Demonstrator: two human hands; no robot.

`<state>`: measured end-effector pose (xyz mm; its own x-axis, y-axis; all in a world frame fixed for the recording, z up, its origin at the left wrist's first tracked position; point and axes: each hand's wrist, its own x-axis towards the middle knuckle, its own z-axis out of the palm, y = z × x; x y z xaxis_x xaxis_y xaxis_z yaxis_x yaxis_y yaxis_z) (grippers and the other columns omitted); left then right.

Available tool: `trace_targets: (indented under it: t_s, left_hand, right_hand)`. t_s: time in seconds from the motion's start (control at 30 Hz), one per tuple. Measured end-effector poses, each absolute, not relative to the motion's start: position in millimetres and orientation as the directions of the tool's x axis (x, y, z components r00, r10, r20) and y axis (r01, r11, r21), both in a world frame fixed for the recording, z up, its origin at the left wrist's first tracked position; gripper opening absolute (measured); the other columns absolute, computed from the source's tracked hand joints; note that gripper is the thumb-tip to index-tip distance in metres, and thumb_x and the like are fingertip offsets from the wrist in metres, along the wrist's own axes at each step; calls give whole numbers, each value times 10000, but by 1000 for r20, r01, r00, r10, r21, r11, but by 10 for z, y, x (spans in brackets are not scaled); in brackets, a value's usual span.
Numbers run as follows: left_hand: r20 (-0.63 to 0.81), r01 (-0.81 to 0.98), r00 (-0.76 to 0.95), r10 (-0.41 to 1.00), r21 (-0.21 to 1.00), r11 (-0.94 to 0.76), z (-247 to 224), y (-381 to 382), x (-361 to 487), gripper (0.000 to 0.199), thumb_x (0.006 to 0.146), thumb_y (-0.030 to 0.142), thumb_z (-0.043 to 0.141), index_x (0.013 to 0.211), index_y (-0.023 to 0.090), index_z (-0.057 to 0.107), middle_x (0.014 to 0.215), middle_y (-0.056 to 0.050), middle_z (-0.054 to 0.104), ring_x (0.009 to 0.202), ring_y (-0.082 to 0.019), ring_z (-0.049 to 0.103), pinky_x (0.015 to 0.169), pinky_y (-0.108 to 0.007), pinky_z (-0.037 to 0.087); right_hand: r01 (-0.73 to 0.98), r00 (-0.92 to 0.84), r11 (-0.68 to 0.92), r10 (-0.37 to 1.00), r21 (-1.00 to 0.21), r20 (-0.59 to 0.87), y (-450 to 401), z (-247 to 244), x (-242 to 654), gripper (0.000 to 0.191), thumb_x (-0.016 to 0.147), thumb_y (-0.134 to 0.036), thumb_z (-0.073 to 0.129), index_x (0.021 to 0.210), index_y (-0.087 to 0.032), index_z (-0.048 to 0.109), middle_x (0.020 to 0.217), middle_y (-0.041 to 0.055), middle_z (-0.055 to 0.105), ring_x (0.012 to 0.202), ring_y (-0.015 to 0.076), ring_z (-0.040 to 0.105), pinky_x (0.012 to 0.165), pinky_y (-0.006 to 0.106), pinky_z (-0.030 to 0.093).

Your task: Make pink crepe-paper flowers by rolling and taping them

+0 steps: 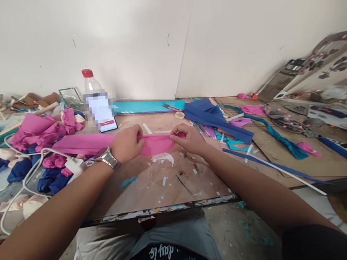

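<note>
A strip of thin pink fabric (158, 144) stretches between my two hands, just above the worktable (148, 189). My left hand (127, 143), with a metal watch on its wrist, pinches the strip's upper edge. The strip's other end (79, 144) runs out leftward past that wrist and lies on the table. At the right, my right hand (188, 138) grips the fabric between thumb and fingers. Under the strip lies a small white scrap (164, 158).
Pink and blue cloth pieces (35, 133) and a white charger (77, 166) with its cable crowd the left. Behind stand a phone (102, 112) and a red-capped bottle (90, 80). Thread snips (171, 107) and a tape roll (179, 115) lie near blue fabric (205, 112).
</note>
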<state>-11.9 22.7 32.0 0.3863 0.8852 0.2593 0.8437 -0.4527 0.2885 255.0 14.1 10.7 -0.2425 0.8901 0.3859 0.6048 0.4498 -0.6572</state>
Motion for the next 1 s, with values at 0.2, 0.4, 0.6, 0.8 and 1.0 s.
trace_targets:
  t_s: [0.2, 0.4, 0.6, 0.8, 1.0]
  left_hand:
    - [291, 776, 383, 877, 413, -477, 361, 289, -165, 90, 809, 190, 524, 862, 194, 597, 858, -62, 694, 795, -232, 618, 681, -338, 419]
    - [360, 792, 365, 859, 365, -489, 316, 374, -217, 117, 791, 152, 539, 890, 192, 588, 861, -66, 685, 789, -233, 616, 684, -336, 415]
    - [343, 860, 337, 877, 267, -435, 309, 440, -269, 182, 787, 77, 500, 880, 197, 600, 914, -84, 714, 825, -246, 643, 664, -333, 393]
    - [366, 715, 499, 786, 339, -612, 314, 348, -226, 304, 851, 188, 530, 1134, 164, 641, 1069, -90, 746, 989, -249, 678, 851, -347, 486]
    - [240, 531, 756, 609, 318, -785, 314, 144, -59, 342, 984, 417, 485, 1075, 191, 725, 991, -89, 769, 903, -224, 688, 825, -321, 469]
  right_hand:
    - [597, -218, 408, 911, -691, 349, 199, 60, 2573, 170, 821, -345, 673, 818, -182, 719, 858, 47, 716, 811, 188, 620, 802, 326, 469]
    - [570, -212, 402, 914, -716, 344, 250, 21, 2578, 214, 815, -368, 652, 800, -162, 709, 794, 35, 694, 766, 172, 599, 762, 305, 449]
    - [579, -235, 424, 904, -696, 356, 252, 11, 2560, 197, 808, -355, 643, 777, -169, 700, 779, 26, 690, 740, 162, 581, 728, 287, 445]
    - [572, -331, 500, 866, -650, 375, 173, 27, 2454, 180, 818, -342, 645, 805, -177, 715, 818, 29, 709, 780, 173, 604, 763, 300, 453]
    - [502, -417, 547, 832, -671, 367, 57, 62, 2325, 181, 855, -333, 636, 818, -176, 716, 814, 16, 715, 789, 165, 620, 763, 287, 462]
